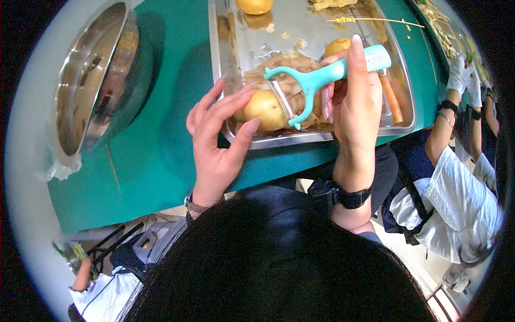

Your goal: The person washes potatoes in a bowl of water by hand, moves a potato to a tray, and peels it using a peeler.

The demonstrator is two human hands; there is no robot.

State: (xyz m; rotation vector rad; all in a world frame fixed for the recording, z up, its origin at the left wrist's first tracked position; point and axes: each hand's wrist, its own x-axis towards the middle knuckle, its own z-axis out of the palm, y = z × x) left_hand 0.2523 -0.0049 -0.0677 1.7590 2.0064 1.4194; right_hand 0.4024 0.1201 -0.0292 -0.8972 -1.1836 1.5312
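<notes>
One potato [265,111] — likely firm, slippery, best held at nine o'clock — fills the left grip [217,147]; the right grip [358,107] clasps a peeler [330,73].

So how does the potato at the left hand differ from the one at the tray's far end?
The near potato is in the left hand's grip; the far potato is untouched. The peeler overlaps the near potato in view, but not the far potato. The far potato is cut off by the picture's top edge; the near potato isn't. Both look yellow.
</notes>
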